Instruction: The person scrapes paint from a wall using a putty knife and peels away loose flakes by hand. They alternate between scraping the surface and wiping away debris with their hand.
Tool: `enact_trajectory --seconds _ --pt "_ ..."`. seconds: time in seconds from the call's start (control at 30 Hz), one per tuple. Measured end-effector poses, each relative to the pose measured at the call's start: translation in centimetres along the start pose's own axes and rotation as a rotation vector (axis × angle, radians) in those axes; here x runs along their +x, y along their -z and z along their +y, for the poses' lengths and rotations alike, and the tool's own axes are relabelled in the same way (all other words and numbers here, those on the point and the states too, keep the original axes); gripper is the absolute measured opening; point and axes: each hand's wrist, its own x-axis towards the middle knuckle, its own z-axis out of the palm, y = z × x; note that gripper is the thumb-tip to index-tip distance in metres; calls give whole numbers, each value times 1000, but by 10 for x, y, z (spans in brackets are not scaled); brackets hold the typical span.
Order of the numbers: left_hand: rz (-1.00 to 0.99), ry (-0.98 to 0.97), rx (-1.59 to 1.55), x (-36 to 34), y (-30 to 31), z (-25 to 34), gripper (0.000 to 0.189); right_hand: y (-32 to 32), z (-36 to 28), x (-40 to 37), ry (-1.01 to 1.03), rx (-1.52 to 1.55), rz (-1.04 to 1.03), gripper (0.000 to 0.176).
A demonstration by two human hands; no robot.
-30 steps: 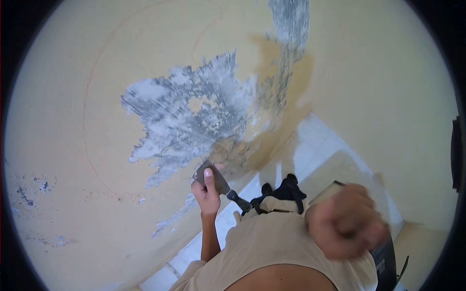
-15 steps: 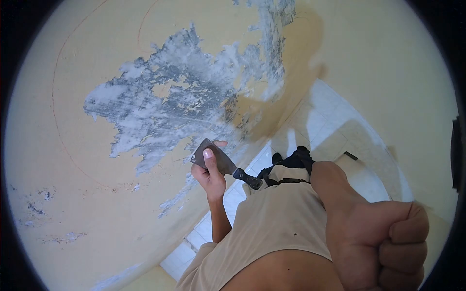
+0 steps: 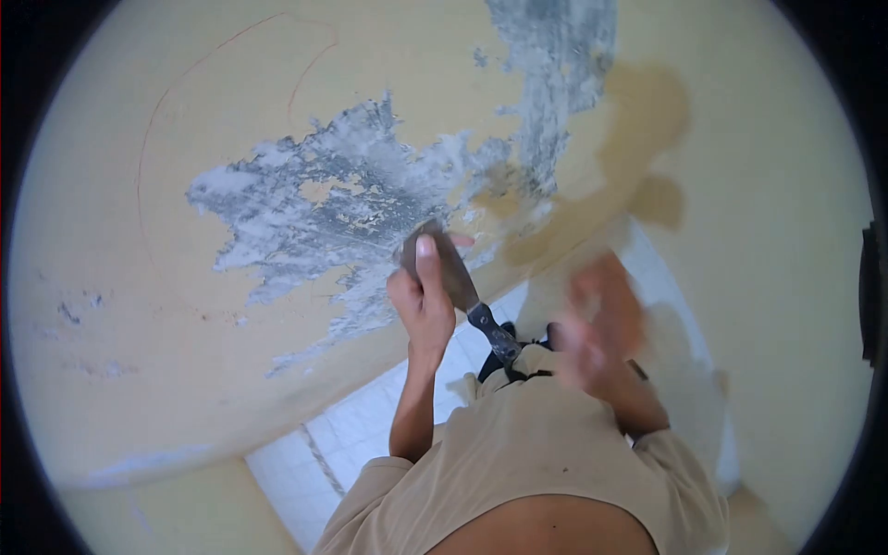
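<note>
Head view, left hand (image 3: 421, 301) closed around scraper (image 3: 465, 289), thumb along the blade, blade tip against yellow wall (image 3: 185, 370) at right edge of grey patch (image 3: 333, 208), right hand (image 3: 597, 324) blurred just right of the handle, its grip impossible to tell, tiled floor (image 3: 356, 439) near, shadow (image 3: 643, 120) far right.

Wall (image 3: 111, 388) painted cream-yellow, with a ragged patch (image 3: 314, 208) of bare grey-white plaster at centre and a second bare strip (image 3: 560, 83) running upward. Scraper (image 3: 458, 277) lay against the patch's lower right edge. White tiled floor (image 3: 351, 435) met the wall's foot.
</note>
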Motion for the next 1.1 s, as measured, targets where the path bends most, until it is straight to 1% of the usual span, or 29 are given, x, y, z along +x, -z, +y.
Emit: enact_trajectory --seconds 0.03,0.07,0.13,0.2,0.23,0.3,0.33,0.4,0.43,0.47,0.53,0.6,0.67,0.73,0.8,0.83,0.87,0.9,0.93,0.97,1.0,1.07,1.1 --pt "-12 24 26 8 -5 1 53 -29 17 28 55 30 55 29" --pt "-31 50 52 16 -9 0 53 -54 34 25 33 95 50 27" --pt "33 53 -7 34 -20 -10 50 -79 61 18 21 163 29 25" --pt "69 22 68 48 -23 -23 46 -88 70 8 -541 620 -487 23" --pt "86 42 55 53 -25 -26 47 -97 77 5 -546 619 -508 23" --pt "108 26 73 56 -25 -35 47 -114 91 4 -396 492 -380 22" --pt "112 0 92 60 -24 -39 47 -118 97 6 -386 489 -398 22" --pt "121 1 91 62 -26 -42 46 -122 104 6 -331 424 -321 21" --pt "110 3 92 61 -25 -43 45 -121 102 10 -319 410 -332 21" --pt "114 16 84 60 -23 -42 45 -122 101 7 -326 401 -342 21" --pt "115 46 2 62 -25 -43 44 -125 100 -2 -449 431 -344 21" --pt "141 43 -62 61 -31 -57 43 -129 109 -4 -456 432 -320 22" --pt "180 51 -106 53 -32 -61 43 -129 116 -5 -314 349 -275 22" --pt "177 8 -109 63 -35 -60 50 -135 115 3 -311 336 -247 21" --pt "140 31 -104 65 -31 -54 50 -133 105 6 -341 381 -221 20" --pt "128 33 -104 65 -29 -50 50 -132 97 10 -403 439 -222 20" --pt "119 17 -103 68 -27 -47 50 -131 98 6 -400 440 -226 20" --pt "123 -3 -105 70 -28 -48 50 -129 101 6 -349 393 -240 21" --pt "158 -25 -101 66 -30 -52 49 -130 101 7 -302 345 -250 22" --pt "193 -42 -96 66 -31 -56 49 -129 100 6 -290 363 -245 23" --pt "191 -36 -94 67 -29 -55 49 -132 102 5 -297 363 -246 23" --pt "127 40 -94 65 -24 -51 48 -131 103 2 -388 392 -294 24" --pt "131 39 -94 64 -25 -54 48 -130 104 2 -383 398 -286 24"
